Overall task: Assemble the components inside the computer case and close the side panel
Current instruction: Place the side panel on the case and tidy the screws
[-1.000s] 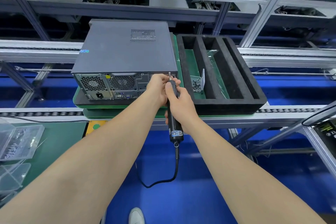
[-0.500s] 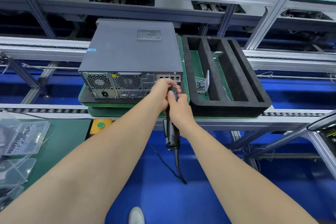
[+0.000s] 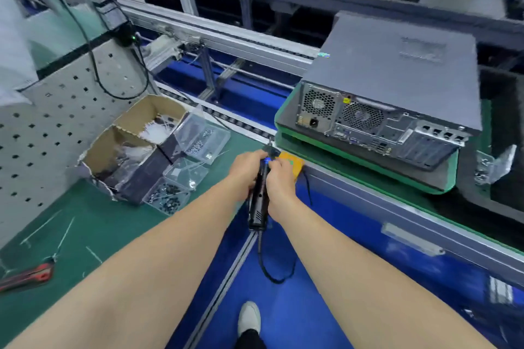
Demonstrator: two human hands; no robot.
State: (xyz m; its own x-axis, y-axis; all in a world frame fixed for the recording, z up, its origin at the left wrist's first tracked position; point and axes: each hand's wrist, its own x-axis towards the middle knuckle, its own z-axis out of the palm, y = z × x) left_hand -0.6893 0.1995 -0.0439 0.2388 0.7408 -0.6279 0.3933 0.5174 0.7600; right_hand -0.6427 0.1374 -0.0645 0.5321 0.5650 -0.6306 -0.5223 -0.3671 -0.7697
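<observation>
Stretched both bare forearms forward and down, wrists close together past the right edge of the green tabletop [image 3: 85, 224]. Wrapped the left hand [image 3: 245, 167] round the upper barrel of the driver [image 3: 258, 207], fingers curled, back of the hand up. Clasped the right hand [image 3: 279, 181] on the same barrel from the other side, fingers bent round it just below a small blue light. Held the driver tilted, bit end away from the body and base end near. Let the cord [image 3: 272, 275] hang in a loop under the base. Pointed the bit toward the conveyor rail, just beside a yellow box [image 3: 295, 164].

Found the case [image 3: 391, 76] well to the right of both hands and touched by neither. Saw it lying flat on dark foam over a green pallet [image 3: 368, 168], side panel uppermost and shut, rear fans and ports facing the body.

Noted on the tabletop, left of the hands, a torn carton [image 3: 136, 133] with white bits inside and clear bins [image 3: 204, 136] of small screws touching its right side. Noted a red-handled tool [image 3: 28, 276] at the left edge, a pegboard [image 3: 56, 110] behind the carton, and a white shoe [image 3: 249, 317] on the blue floor below.
</observation>
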